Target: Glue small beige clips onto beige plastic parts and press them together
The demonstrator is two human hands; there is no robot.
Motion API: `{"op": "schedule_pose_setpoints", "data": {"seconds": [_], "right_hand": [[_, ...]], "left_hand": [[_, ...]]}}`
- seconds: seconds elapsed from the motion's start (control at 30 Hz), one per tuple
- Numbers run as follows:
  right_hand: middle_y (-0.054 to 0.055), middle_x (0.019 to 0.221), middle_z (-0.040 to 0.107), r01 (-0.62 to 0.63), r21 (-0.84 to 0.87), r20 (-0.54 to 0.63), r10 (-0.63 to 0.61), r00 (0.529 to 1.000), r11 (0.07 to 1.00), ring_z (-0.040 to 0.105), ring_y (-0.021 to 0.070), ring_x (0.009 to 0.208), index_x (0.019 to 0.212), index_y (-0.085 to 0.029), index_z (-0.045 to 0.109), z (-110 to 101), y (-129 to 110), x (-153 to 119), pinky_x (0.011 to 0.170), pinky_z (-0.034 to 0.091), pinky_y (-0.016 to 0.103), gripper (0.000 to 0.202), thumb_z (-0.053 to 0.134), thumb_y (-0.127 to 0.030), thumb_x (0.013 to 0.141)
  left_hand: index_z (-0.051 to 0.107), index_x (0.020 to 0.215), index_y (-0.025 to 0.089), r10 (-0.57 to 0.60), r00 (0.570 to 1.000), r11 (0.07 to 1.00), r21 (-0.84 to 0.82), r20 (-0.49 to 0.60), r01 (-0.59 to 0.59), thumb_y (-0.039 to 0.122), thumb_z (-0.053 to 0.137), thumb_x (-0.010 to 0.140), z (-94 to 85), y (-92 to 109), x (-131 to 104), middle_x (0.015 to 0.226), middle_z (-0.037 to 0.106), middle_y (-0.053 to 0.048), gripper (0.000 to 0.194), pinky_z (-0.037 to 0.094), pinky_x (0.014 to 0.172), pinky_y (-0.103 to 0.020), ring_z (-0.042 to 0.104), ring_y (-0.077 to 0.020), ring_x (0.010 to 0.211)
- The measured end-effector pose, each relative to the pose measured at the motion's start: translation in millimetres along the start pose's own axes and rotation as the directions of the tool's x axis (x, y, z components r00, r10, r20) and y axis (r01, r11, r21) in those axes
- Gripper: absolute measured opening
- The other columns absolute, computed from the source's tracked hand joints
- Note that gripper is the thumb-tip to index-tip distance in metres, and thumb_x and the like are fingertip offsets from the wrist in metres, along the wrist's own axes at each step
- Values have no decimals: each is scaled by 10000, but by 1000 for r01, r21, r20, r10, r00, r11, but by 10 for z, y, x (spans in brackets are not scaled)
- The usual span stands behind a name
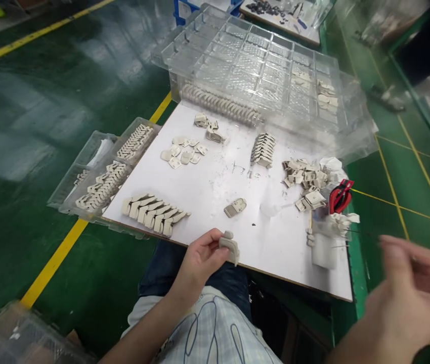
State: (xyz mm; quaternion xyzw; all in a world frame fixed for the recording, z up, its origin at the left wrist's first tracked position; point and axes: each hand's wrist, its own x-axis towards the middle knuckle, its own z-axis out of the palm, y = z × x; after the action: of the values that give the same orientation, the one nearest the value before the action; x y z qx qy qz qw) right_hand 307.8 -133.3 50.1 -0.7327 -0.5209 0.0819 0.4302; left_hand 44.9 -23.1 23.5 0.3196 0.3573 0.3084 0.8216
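Observation:
Near the front edge of the white board (275, 242), my left hand (203, 255) pinches a small beige plastic part (230, 247) between thumb and fingers. My right hand (416, 283) is raised past the board's right edge, blurred, with thumb and fingertips drawn together; what they hold, if anything, cannot be made out. Just ahead of the left hand lies a single beige part (234, 207). A row of nested beige parts (154, 213) sits to its left. Closest to the right hand is a white translucent container (324, 250) with thin sticks in it.
Red-handled pliers (341, 196) lie at the right beside a pile of beige parts (306, 174). Flat beige pieces (184, 151) and a stacked row (263, 150) are farther back. Clear compartment trays (253, 50) stand behind; other filled trays (101, 187) adjoin the left edge.

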Motion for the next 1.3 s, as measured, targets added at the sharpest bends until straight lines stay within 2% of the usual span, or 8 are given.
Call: {"op": "schedule_pose_setpoints", "data": {"seconds": [0.17,0.3,0.37,0.47,0.57,0.7,1.03,1.3], "right_hand": [[89,997,699,79,187,249,-125,960,979,685,232,917,1063,-229,707,801,-599,-251,746,602,354,187,697,-282,884],[46,885,682,57,325,288,-156,945,944,672,159,778,998,-222,682,1067,-802,-315,647,574,257,137,633,-130,909],[25,818,652,40,335,272,-138,952,941,643,148,720,955,-220,675,1148,-837,-312,604,552,245,97,669,-146,893],[3,756,617,31,305,270,-118,956,952,607,136,653,921,-212,662,1320,-861,-305,577,530,245,45,689,-195,890],[-9,735,600,51,231,237,-107,966,972,568,118,609,906,-201,650,1538,-882,-311,564,510,237,39,679,-227,902],[-21,718,586,147,150,195,-175,965,978,531,94,563,907,-186,640,1760,-934,-318,513,467,206,46,682,-206,903],[35,896,670,214,56,228,-221,948,975,566,97,593,1050,-179,662,2021,-994,-374,562,512,220,171,682,-291,922],[52,908,678,235,44,278,-238,931,971,649,131,697,1102,-180,689,2039,-987,-373,595,537,231,175,614,-250,960]], "left_hand": [[685,867,179,17,1000,999,51,-16,-16,540,835,712,-10,-8,-13,845,647,-44,420,522,801,-329,599,-186,828],[733,1012,204,140,988,953,282,-71,-114,468,750,827,-163,67,-144,900,699,-54,323,519,814,-328,622,-199,867],[719,1132,244,344,928,829,512,-146,-226,353,709,879,-297,104,-280,1019,711,-62,275,514,851,-329,634,-206,932],[704,1147,288,618,771,598,729,-155,-332,188,663,902,-524,121,-499,1022,686,-39,268,525,824,-296,650,-185,911],[708,1077,282,698,707,496,788,-111,-365,82,615,904,-681,106,-628,935,684,-20,280,540,747,-255,663,-161,839],[705,1001,247,754,656,407,807,-32,-427,34,586,896,-698,81,-648,860,689,-17,265,543,669,-224,666,-144,766],[688,1007,187,797,599,312,792,83,-524,27,538,915,-775,36,-629,849,655,-21,238,544,614,-175,656,-112,743],[689,997,186,781,618,323,791,87,-519,9,540,907,-771,34,-587,856,651,-14,248,548,628,-165,664,-104,749]]}}
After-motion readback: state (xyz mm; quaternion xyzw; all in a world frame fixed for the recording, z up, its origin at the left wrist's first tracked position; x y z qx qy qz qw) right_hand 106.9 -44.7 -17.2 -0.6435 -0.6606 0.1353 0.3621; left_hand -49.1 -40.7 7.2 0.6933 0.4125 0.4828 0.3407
